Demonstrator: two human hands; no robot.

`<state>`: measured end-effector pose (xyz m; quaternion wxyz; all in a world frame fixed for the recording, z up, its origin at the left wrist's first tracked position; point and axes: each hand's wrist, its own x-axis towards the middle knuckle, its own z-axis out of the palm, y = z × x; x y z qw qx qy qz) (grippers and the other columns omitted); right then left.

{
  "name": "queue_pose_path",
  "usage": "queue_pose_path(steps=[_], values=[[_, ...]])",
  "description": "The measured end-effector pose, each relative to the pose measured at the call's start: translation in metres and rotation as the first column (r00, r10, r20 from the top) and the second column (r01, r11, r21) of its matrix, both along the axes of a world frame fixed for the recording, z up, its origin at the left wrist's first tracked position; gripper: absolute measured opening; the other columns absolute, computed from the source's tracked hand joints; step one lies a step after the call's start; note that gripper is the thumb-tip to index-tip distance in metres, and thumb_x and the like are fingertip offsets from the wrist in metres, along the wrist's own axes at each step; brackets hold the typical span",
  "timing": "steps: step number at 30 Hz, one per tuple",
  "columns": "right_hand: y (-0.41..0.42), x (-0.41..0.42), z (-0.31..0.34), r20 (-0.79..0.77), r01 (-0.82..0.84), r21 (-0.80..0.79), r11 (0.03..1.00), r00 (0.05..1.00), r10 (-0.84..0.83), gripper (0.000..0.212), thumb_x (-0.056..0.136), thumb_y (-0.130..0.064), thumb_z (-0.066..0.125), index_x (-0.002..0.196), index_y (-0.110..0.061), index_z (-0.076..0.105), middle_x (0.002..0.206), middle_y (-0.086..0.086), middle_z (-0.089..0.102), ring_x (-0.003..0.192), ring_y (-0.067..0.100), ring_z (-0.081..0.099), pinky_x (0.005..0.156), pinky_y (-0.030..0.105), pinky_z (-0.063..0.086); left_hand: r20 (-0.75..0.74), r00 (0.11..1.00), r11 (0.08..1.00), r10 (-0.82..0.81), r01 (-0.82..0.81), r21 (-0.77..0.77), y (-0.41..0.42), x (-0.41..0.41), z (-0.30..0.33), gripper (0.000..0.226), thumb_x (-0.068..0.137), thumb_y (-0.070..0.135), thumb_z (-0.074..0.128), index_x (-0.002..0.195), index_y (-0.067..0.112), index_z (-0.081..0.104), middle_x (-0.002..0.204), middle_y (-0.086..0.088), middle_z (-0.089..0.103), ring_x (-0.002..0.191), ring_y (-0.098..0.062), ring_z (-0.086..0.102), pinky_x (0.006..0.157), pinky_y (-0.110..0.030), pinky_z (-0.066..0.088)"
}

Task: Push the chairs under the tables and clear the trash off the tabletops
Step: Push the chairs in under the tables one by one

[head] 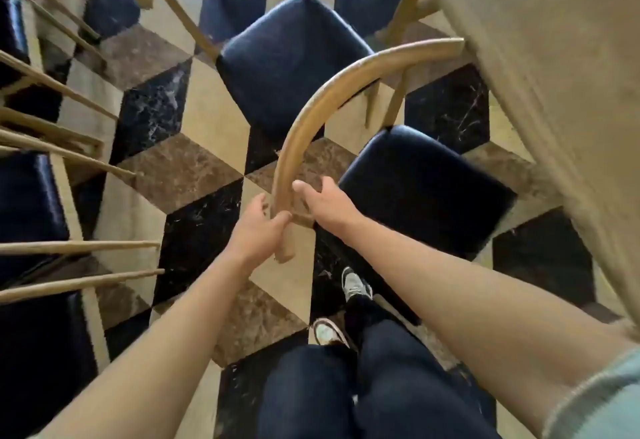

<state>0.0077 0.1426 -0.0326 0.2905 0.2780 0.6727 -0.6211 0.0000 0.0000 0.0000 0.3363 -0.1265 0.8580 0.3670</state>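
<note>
**Chair held by both hands at its curved back rail**

Head view. Chair (415, 178) with dark padded seat stands on the checkered floor (194, 175) at centre right, its seat just beside the edge of the counter (554, 57) that fills the upper right corner. I cannot tell whether any of the seat lies under the counter. Its curved wooden back rail (311, 119) arcs from the counter edge down toward the person.

Left hand (256, 230): grip wrapped around the near end of the rail, fingers curled on the far side, thumb on the near side. Right hand (325, 201): grip also on the rail just beside the left, thumb laid along the top of the wood, fingers curled behind it. Both forearms are bare and stretched forward; a pale sleeve (602, 400) shows at lower right.

A second chair (287, 60) with the same dark seat stands further off, upper centre, apart from the counter. More chairs (31, 196) with dark seats and thin wooden spindles line the left edge. The person's dark trousers (346, 390) and two pale shoes (355, 286) show below the hands. Frame is somewhat motion-blurred.
</note>
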Motion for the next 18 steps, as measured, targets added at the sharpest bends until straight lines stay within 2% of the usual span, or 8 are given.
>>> queue_pose_path(steps=[2,4,7,10,11,13,15,18], values=[[-0.009,-0.022,-0.012,0.018,0.076,-0.076,0.994,0.997,-0.075,0.089,0.095,-0.055,0.057,0.160,-0.007,0.020,0.159,0.013,0.040,0.145,0.031,0.041,0.104,0.036,0.040,0.001,0.997,0.992,0.077,-0.077,0.099,0.007,-0.029,-0.022,0.040,0.106,0.031,0.048,0.144,0.019,0.053,0.123,0.001,0.067,0.119,-0.020,0.064,0.089,-0.031,0.051],[-0.014,-0.045,-0.014,0.034,0.183,-0.142,0.973,0.983,-0.180,0.078,0.095,-0.052,0.058,0.155,-0.008,0.033,0.146,0.010,0.054,0.136,0.029,0.052,0.102,0.036,0.042,0.034,0.988,0.964,0.149,-0.153,0.218,0.011,-0.060,-0.048,0.037,0.109,0.030,0.040,0.133,0.013,0.062,0.114,-0.002,0.070,0.113,-0.019,0.067,0.081,-0.024,0.054],[-0.024,-0.060,-0.023,0.085,0.405,-0.235,0.884,0.914,-0.396,0.066,0.098,-0.055,0.052,0.147,-0.010,0.046,0.127,0.005,0.065,0.120,0.022,0.061,0.105,0.038,0.047,0.011,0.999,0.962,0.043,-0.045,0.271,0.025,-0.105,-0.074,0.033,0.107,0.027,0.039,0.115,0.008,0.066,0.099,0.002,0.069,0.102,-0.019,0.070,0.069,-0.015,0.054],[-0.047,-0.037,-0.030,0.051,0.365,-0.130,0.922,0.931,-0.362,0.082,0.082,-0.069,0.063,0.149,-0.027,0.040,0.132,-0.002,0.063,0.121,0.021,0.060,0.106,0.044,0.049,0.009,1.000,0.945,0.028,-0.029,0.326,0.048,-0.148,-0.061,0.026,0.092,0.032,0.046,0.096,0.015,0.065,0.086,-0.010,0.060,0.077,-0.023,0.061,0.067,-0.034,0.055],[-0.056,-0.026,-0.034,0.048,0.323,-0.091,0.942,0.946,-0.319,0.083,0.079,-0.066,0.069,0.147,-0.030,0.039,0.130,-0.004,0.062,0.120,0.020,0.060,0.103,0.043,0.050,0.021,0.999,0.943,0.024,-0.029,0.331,0.062,-0.167,-0.055,0.030,0.087,0.038,0.050,0.096,0.014,0.066,0.087,-0.013,0.062,0.078,-0.027,0.060,0.070,-0.040,0.057],[-0.074,-0.002,-0.038,0.013,0.230,-0.052,0.972,0.973,-0.230,0.072,0.081,-0.037,0.077,0.142,-0.028,0.040,0.119,-0.002,0.062,0.108,0.020,0.062,0.095,0.044,0.054,0.019,0.997,0.954,-0.075,0.066,0.291,0.091,-0.195,-0.047,0.045,0.086,0.048,0.057,0.103,0.009,0.071,0.097,-0.018,0.074,0.085,-0.032,0.071,0.082,-0.047,0.062],[-0.086,0.005,-0.042,-0.043,0.213,0.032,0.976,0.976,-0.212,0.064,0.079,-0.013,0.070,0.135,-0.028,0.042,0.105,0.001,0.063,0.095,0.023,0.064,0.086,0.048,0.056,0.015,0.971,0.935,-0.237,0.224,0.276,0.119,-0.209,-0.039,0.047,0.087,0.055,0.060,0.111,0.016,0.073,0.108,-0.016,0.077,0.097,-0.034,0.076,0.085,-0.052,0.064],[-0.086,0.003,-0.043,-0.061,0.222,0.089,0.971,0.974,-0.217,0.062,0.074,-0.004,0.063,0.125,-0.029,0.040,0.096,0.004,0.062,0.083,0.026,0.064,0.075,0.052,0.058,-0.017,0.887,0.877,-0.462,0.459,0.138,0.148,-0.214,-0.034,0.034,0.089,0.041,0.068,0.117,0.021,0.066,0.111,-0.012,0.076,0.096,-0.028,0.076,0.080,-0.048,0.066]])
